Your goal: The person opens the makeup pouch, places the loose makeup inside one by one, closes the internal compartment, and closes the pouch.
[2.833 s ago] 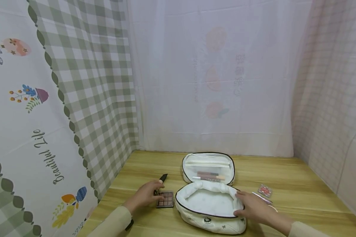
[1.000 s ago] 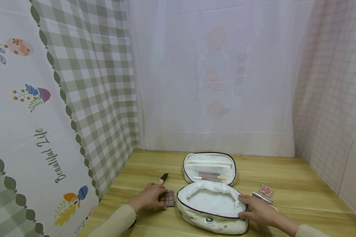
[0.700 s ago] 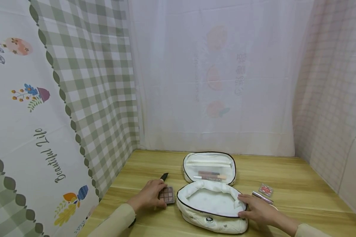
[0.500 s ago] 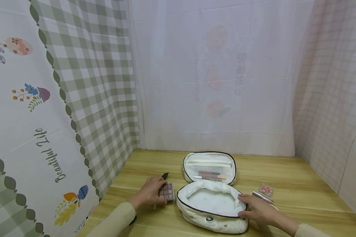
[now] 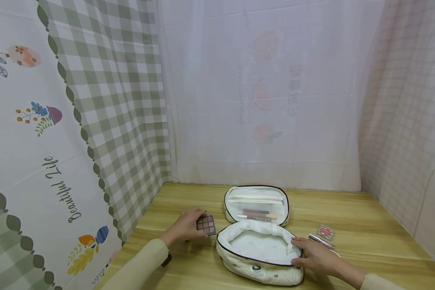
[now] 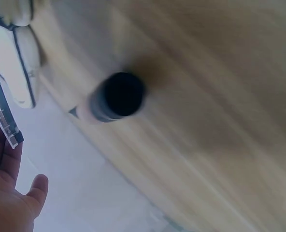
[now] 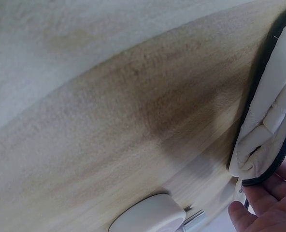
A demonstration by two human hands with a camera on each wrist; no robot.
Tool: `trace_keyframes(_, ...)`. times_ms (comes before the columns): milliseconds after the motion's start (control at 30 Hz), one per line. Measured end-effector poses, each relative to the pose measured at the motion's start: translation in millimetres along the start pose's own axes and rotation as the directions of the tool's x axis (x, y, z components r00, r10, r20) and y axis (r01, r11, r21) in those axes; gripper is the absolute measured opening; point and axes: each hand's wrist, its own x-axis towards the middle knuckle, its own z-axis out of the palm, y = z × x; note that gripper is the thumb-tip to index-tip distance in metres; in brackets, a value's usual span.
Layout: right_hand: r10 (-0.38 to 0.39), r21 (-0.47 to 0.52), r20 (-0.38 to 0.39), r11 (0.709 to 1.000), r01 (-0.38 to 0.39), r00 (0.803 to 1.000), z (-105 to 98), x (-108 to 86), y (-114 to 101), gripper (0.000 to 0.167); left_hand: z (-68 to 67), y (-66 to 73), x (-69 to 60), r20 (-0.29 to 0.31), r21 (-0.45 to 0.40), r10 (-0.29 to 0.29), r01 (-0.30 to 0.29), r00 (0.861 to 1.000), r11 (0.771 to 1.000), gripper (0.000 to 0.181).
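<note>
In the head view my left hand (image 5: 185,226) holds an eyeshadow palette (image 5: 206,224) by its left side, raised off the table with its square pans facing me. The left wrist view catches the palette (image 6: 7,113) edge-on against the fingers. An open white cosmetic bag (image 5: 259,270) with dark zip edging stands to the right of the palette. My right hand (image 5: 315,255) grips the bag's right rim, fingers and thumb on the zip edge. Inside the mesh pocket of the bag's raised lid (image 5: 256,192) lie a few slim cosmetic tubes (image 5: 257,216).
Right of the bag lie a clear case with a red pattern (image 5: 325,231) and a shiny tube (image 5: 322,241). A white rounded object (image 7: 150,216) is beside the tube. Under the left hand lies a black-ended, stick-like item (image 6: 123,94). Fabric hangs around the wooden table (image 5: 369,237).
My left hand has taken hold of the palette, lifted it off the table and moved it away from me. The right hand has stayed on the bag's rim.
</note>
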Motion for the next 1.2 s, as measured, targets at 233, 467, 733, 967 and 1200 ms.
trace_keyframes(233, -0.01, -0.005, -0.013, 1.0, 0.01, 1.0, -0.5, 0.4, -1.4, 0.069, -8.1, 20.4, 17.8, 0.015, -0.063, 0.042, -0.041, 0.999, 0.997, 0.071)
trace_keyframes(467, -0.026, -0.009, -0.018, 1.0, 0.025, 1.0, -0.1, 0.0, -0.1, 0.068, -8.8, 45.8, 41.7, 0.048, -0.039, 0.102, -0.1, 0.994, 0.994, 0.069)
trace_keyframes(733, -0.031, 0.002, -0.009, 1.0, 0.031, 0.999, -1.5, 0.7, 0.5, 0.067, -2.4, 81.3, 65.4, 0.127, -0.003, 0.17, -0.171, 0.977, 0.985, 0.066)
trace_keyframes(967, -0.024, 0.005, -0.023, 1.0, 0.024, 0.999, 0.4, 0.3, 1.3, 0.068, 6.3, 112.4, 82.1, 0.189, 0.002, 0.213, -0.217, 0.959, 0.976, 0.072)
trace_keyframes(1200, -0.01, 0.007, -0.024, 1.0, 0.01, 1.0, 2.9, -0.6, 3.3, 0.07, 25.2, 138.3, 95.1, 0.217, 0.087, 0.229, -0.252, 0.949, 0.964, 0.07)
